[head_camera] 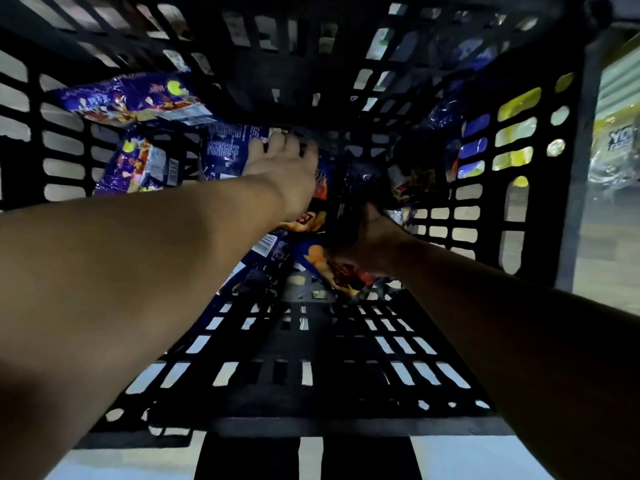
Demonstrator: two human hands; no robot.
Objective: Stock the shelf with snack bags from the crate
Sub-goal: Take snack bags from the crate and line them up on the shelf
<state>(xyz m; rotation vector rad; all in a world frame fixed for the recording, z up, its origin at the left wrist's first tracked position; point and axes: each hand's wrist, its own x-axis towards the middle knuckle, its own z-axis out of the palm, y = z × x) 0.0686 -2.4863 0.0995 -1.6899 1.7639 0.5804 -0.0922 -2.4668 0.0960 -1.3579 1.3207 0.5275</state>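
Snack bags: both hands deep in the crate

Snack bags (221, 154) lie heaped at the far end of the black slotted crate (311, 368), blue-purple packs with orange print. Left hand (284, 168) rests on top of a bag lying back side up, fingers reaching over its far edge; whether they curl under it cannot be told. Right hand (367, 244) grips a dark bag (360, 188) that rises just beyond it; the fingers are hidden in shadow.

Key relation: two more bags lie to the left of the left hand, one (135, 102) beyond it against the side wall, long axis across the crate, the other (138, 164) beside it. The left hand is the nearer one.

Writing: barcodes and fine print show, none readable. Outside the crate, right of the right hand, a clear pack (616, 147) bears "YO".

Shelf: not in view.
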